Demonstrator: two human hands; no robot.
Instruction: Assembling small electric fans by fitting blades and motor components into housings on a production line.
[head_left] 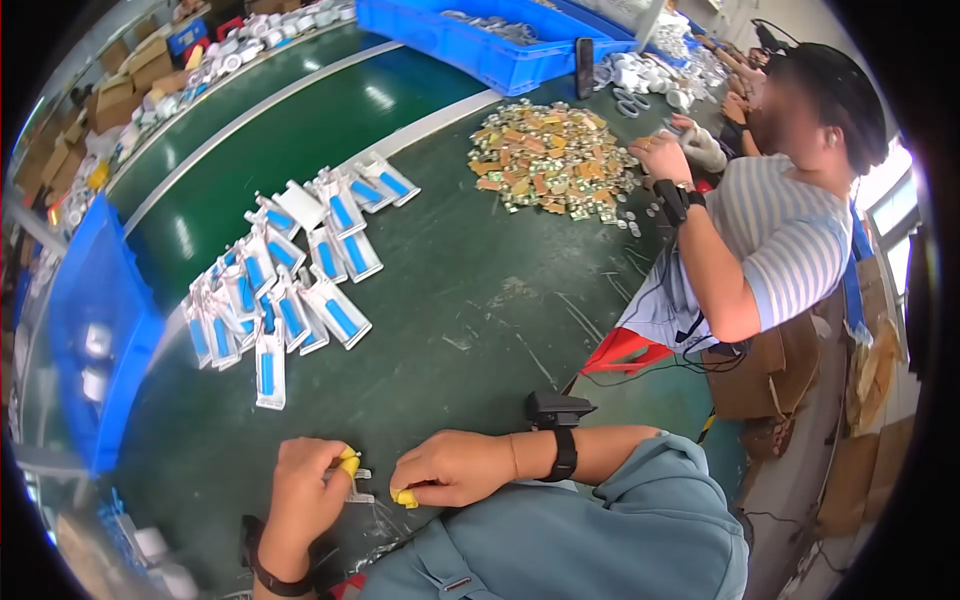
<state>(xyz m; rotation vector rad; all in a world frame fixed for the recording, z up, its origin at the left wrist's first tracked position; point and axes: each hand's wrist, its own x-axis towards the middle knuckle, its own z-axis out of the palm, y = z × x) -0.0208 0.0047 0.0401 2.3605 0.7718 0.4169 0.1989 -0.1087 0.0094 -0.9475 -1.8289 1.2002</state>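
Observation:
Close to the table's near edge, my left hand (308, 487) is closed on a small white plastic part (360, 486) with prongs that point right. Yellow covering wraps a fingertip of that hand. Just to the right, my right hand (452, 468) is bent inward with its fingers pressed together, and yellow (404, 497) shows at its fingertips too. Whatever it may pinch is hidden. A gap separates the two hands. Beyond them lies a spread of white flat casings with blue strips (290, 270), the closest one (270, 370) apart at the front.
A heap of small tan and green circuit boards (550, 155) lies at the far right. Blue bins stand at the left (105, 330) and back (490, 50). A co-worker in a striped shirt (790, 240) works at the right. A dark phone (584, 68) leans on the back bin.

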